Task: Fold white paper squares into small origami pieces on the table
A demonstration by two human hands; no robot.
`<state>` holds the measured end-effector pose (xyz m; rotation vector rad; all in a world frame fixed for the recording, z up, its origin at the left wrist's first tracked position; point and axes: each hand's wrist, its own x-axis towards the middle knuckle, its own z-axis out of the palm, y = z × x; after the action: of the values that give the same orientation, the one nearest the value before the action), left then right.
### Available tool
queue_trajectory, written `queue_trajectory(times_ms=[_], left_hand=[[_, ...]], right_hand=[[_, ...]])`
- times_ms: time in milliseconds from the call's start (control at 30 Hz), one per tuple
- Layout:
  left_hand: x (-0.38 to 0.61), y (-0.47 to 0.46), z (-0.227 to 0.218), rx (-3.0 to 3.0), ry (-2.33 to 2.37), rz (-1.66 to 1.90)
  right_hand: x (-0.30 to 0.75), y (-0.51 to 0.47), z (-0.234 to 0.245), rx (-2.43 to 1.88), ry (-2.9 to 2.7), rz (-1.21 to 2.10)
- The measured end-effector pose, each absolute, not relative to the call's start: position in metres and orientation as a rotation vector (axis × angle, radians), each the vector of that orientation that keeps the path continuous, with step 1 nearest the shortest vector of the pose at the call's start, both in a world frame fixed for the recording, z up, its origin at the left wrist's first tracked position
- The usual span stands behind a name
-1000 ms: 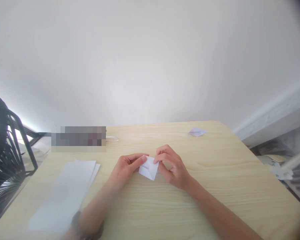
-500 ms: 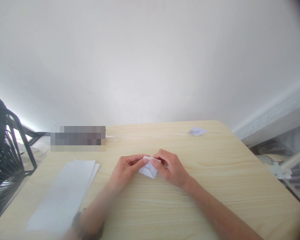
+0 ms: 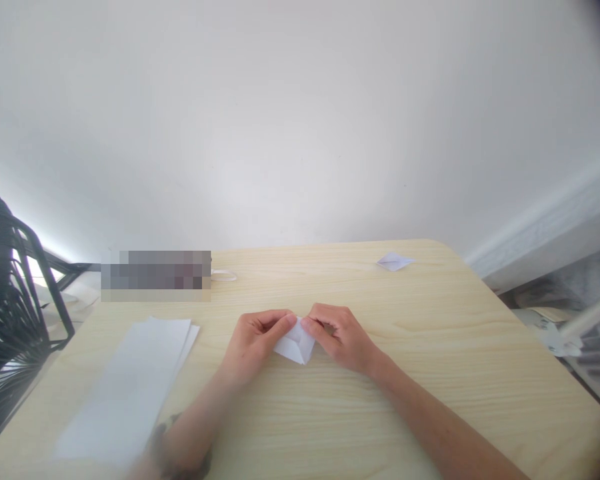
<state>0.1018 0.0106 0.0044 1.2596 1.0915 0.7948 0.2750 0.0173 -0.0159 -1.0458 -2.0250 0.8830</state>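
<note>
A small folded piece of white paper (image 3: 297, 343) is held between both hands over the middle of the table. My left hand (image 3: 254, 340) pinches its upper left edge, thumb on top. My right hand (image 3: 341, 335) grips the upper right edge in the same way, close beside the left thumb. The fingertips beneath the paper are hidden. One corner of the paper points down toward me, with creases showing on its face. Farther back on the right lies another folded white paper (image 3: 395, 261), diamond-shaped.
A stack of white paper sheets (image 3: 123, 383) lies on the left of the wooden table (image 3: 430, 400). A blurred-out object (image 3: 155, 275) with a white loop (image 3: 225, 274) sits at the back left. A black woven chair (image 3: 10, 300) stands left; a white wall (image 3: 300, 133) rises behind.
Both hands have drawn closer together at the paper's top edge, and the right hand has lowered slightly. The paper has tilted, its lower corner now a little nearer me.
</note>
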Motion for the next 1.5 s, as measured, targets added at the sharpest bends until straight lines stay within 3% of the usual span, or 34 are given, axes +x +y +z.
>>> queue_trajectory(times_ms=[567,933,1233,1500], left_hand=[[0.0974,0.0145,0.0033,1.203,0.985,0.717],[0.0967,0.0112,0.0022,1.386,1.009,0.610],[0.1008,0.0093,0.0044,1.297,0.993,0.576],[0.0992,0.0096,0.0026,1.422,1.027,0.512]], right_hand=[[0.2766,0.0188,-0.0169,-1.136,-1.839,0.873],[0.2777,0.0170,-0.0157,-1.032,-1.871,1.075],[0.2762,0.0168,-0.0151,-1.099,-1.805,0.879],[0.2759,0.0141,-0.0132,-1.072,-1.899,0.894]])
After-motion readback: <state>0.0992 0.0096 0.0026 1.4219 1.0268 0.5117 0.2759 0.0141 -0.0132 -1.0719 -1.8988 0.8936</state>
